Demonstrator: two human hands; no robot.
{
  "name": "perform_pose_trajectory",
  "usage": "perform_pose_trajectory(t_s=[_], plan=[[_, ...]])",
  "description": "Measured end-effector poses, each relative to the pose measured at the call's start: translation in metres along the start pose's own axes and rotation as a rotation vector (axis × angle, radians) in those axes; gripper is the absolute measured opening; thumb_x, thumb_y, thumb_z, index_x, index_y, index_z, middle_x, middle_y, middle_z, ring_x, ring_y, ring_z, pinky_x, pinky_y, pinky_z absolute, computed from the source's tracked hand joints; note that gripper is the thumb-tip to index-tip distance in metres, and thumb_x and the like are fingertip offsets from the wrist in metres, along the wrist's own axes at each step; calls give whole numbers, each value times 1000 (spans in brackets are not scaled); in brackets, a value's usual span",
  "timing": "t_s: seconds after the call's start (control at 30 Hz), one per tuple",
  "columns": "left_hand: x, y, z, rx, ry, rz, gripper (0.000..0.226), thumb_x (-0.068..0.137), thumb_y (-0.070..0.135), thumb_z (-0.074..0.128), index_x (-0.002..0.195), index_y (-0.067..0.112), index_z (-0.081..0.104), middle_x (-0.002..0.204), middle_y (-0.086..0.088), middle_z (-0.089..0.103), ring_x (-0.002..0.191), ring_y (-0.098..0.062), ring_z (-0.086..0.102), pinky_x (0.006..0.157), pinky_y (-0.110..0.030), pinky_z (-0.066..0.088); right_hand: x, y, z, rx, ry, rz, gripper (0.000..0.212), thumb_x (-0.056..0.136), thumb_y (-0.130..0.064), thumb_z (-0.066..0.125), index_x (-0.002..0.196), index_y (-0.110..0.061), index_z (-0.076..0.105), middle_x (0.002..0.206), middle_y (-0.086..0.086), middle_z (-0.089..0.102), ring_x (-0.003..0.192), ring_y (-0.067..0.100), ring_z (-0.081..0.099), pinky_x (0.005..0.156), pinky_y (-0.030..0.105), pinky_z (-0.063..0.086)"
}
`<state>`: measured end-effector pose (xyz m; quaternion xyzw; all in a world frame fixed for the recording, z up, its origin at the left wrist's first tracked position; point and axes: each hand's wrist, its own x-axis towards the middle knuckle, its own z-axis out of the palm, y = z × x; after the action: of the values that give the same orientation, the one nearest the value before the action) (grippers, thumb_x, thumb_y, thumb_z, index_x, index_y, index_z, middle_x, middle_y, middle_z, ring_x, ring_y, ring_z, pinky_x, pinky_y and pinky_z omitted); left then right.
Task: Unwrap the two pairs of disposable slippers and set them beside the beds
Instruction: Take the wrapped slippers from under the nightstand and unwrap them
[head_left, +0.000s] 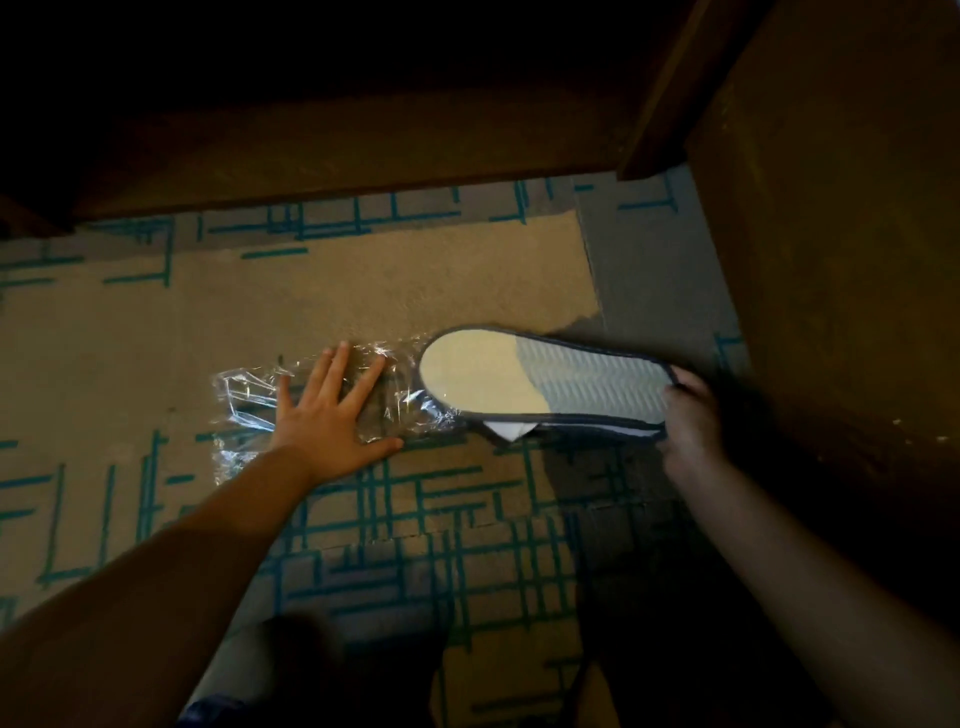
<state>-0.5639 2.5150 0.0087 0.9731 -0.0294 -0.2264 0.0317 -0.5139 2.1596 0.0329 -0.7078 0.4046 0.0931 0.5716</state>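
Observation:
A pair of disposable slippers (540, 376), stacked sole up with a pale ribbed sole and dark trim, lies on the carpet right of centre. My right hand (693, 415) grips its right end in shadow. A crumpled clear plastic wrapper (249, 400) lies on the floor to the left, its right edge meeting the slippers' rounded end. My left hand (332, 410) presses flat on the wrapper with fingers spread. A white inner edge shows under the top sole. No second pair is in view.
The floor is beige carpet (130, 338) with teal line patterns. Dark wooden furniture (337, 156) runs along the top, and a tall dark wooden panel (831, 260) stands at the right. My legs (291, 675) are at the bottom.

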Motion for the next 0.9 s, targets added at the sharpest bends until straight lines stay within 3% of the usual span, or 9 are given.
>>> perform_pose_trajectory(t_s=[0.13,0.17,0.23,0.3,0.37,0.47,0.6,0.73,0.9], plan=[[-6,14,-16,-13,145,20,107,63,86,33,139,38,-26,151,-2,-29,145,-24,-13,111,-66,-4,6,2,-8,24,34,35,39,93,-7,36,126,-19,53,125,18,58,107,34,58,87,48,50],[-10,24,-20,-49,236,9,101,67,82,33,142,37,-17,155,-4,-20,145,-26,-8,111,-65,-3,6,2,-8,36,42,37,39,93,-7,36,125,-19,54,124,18,58,107,34,58,88,48,50],[-20,48,-21,-119,379,-3,82,76,70,32,145,34,9,154,-12,18,140,-34,21,108,-65,14,5,3,-6,68,58,47,38,92,-7,36,124,-19,54,124,18,59,107,34,59,85,47,50],[-32,74,-12,-147,354,-7,69,80,65,30,141,34,21,139,-13,39,128,-33,37,104,-59,29,4,3,-4,99,60,66,38,92,-7,36,123,-21,54,124,15,58,108,33,58,79,43,50],[-37,89,1,-259,200,-61,67,84,63,28,143,37,13,144,-9,32,134,-30,28,108,-54,28,4,3,-5,119,48,84,39,93,-8,35,124,-21,53,125,15,57,109,32,57,77,40,50],[-32,84,17,-266,61,-93,69,86,63,28,144,39,-1,155,-6,14,142,-30,9,114,-52,16,6,4,-8,133,32,95,40,94,-7,35,128,-19,51,127,18,56,111,34,56,88,48,50],[-19,61,9,-198,78,-126,67,86,62,27,144,39,1,154,-6,14,142,-30,10,112,-54,18,8,4,-14,158,6,95,39,94,-7,35,128,-15,51,127,19,57,111,34,57,91,48,49],[-7,45,-5,-186,91,-196,63,89,56,30,145,35,11,149,-8,22,137,-32,20,109,-54,24,6,5,-18,221,-30,106,41,94,-5,33,131,-12,49,129,21,55,113,35,56,79,40,49],[12,31,-10,-161,96,-179,64,89,51,37,145,29,16,156,-14,8,143,-35,3,114,-56,10,1,6,-12,291,-101,117,41,94,-4,33,131,-13,49,125,17,55,105,30,56,68,33,49]])
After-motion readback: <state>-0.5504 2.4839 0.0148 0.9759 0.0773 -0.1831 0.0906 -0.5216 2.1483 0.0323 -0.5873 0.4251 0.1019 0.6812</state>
